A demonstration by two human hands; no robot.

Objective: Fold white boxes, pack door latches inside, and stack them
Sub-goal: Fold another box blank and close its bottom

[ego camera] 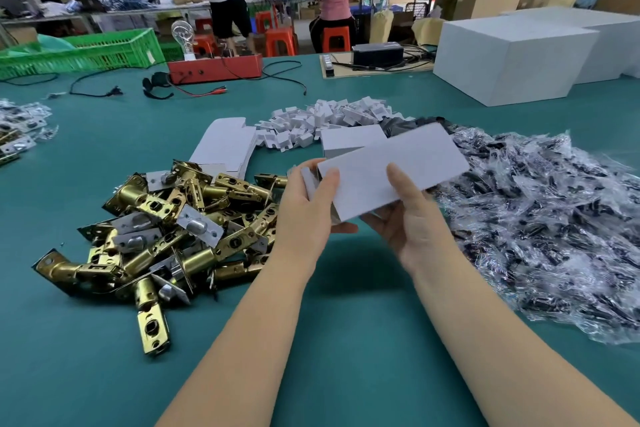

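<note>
Fingers (329, 180) of the left hand (304, 208) and right hand (405, 218) pinch the white box (391, 170) above the tabletop (346, 305), thumbs on top. It looks light, thin and easily creased, best held by its edges. Right of the fingers sprawl plastic bags (540, 218); to their left the heavy, rigid door latches (173, 225); beyond, flat blanks (225, 146).
</note>
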